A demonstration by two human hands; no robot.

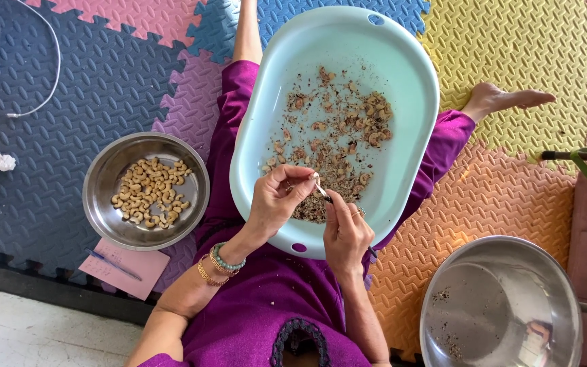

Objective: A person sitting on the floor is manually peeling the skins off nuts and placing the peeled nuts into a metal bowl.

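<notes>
Surroundings: foam puzzle-mat floor (103, 75), tiles in grey, pink, blue, yellow, orange — person sits on it in purple clothes, legs out.
Tub: pale blue oval plastic tub (402, 61) across the lap; holds unpeeled cashews and skin bits (338, 136), spread over centre and near end.
L side: steel bowl (100, 180) on mat w/ peeled cashews (151, 194), pale, heaped in middle. Pink paper slip (127, 268) w/ blue pen (111, 264) just beside it, near edge.
R side: bigger steel bowl (511, 299), only crumbs inside. Green-strapped stool or chair leg at far R, partly cut off.
Far L: white cable (52, 61), small white crumpled scrap (1, 162).
In the way: nothing between hands and tub; both hands over its near end.
Left hand (276, 200): fingers closed, pinching one cashew (316, 180) at tips; beaded bracelets on wrist.
Right hand (346, 234): fingers wrapped round small knife (325, 195) — blade tip touching the nut.
Cashew position: between both hands' fingertips, above tub's near end, just over the skin pile.
</notes>
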